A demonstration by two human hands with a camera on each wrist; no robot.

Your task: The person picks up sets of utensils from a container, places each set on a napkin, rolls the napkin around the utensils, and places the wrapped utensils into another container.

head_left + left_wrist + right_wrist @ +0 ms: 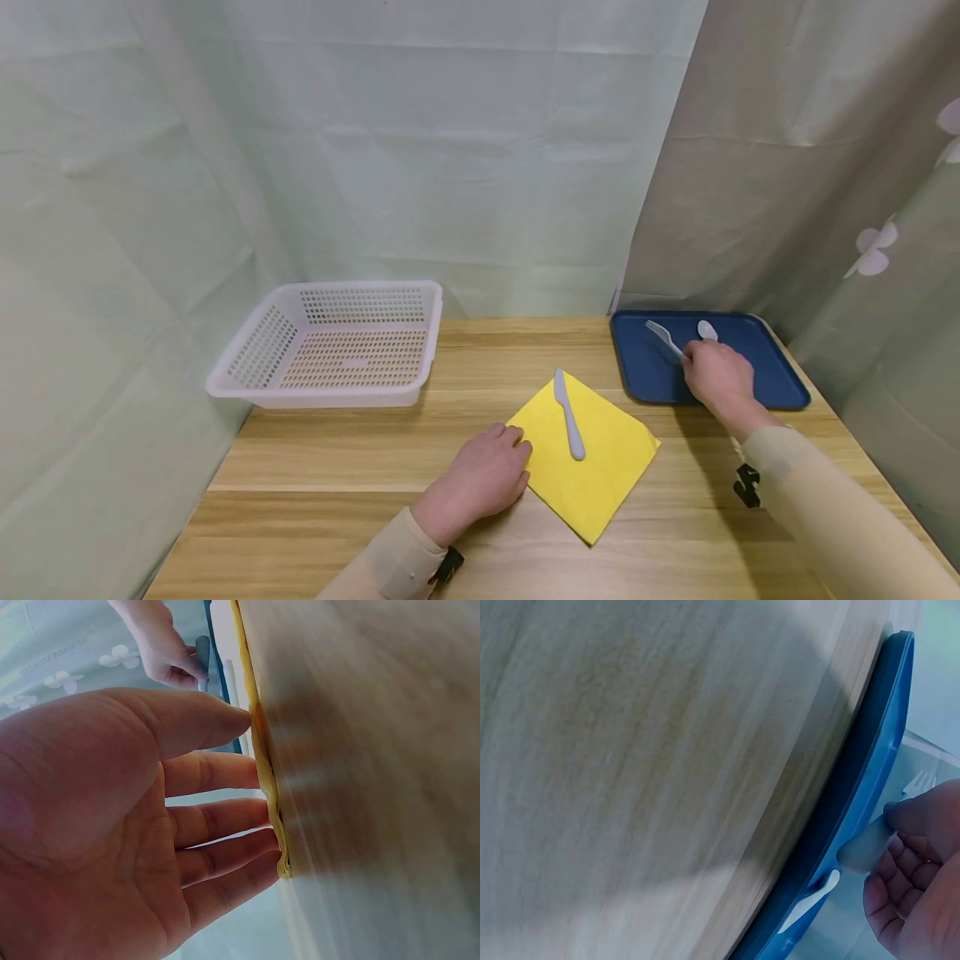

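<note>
Nearest me on the worktop [322,500], I have the left hand [480,473] at nine o'clock from the middle of the yellow napkin [607,467], back upward, forearm running off between seven and eight. That grip is loose, the fingers extended and a little bent, thumb and fingertips touching the napkin's edge. The knife [568,421] lies on the napkin, tip at its far corner, handle end toward six.

Farther out, at two o'clock, I see the right arm stretched over the blue tray [772,358], the right hand [720,379] bent downward. Its grip is narrow, thumb and fingers pinching the fork [663,335] by its handle above the tray, tines toward half past ten. Beyond the knuckles shows the spoon [707,330]. The white basket [427,350] stands at ten.
</note>
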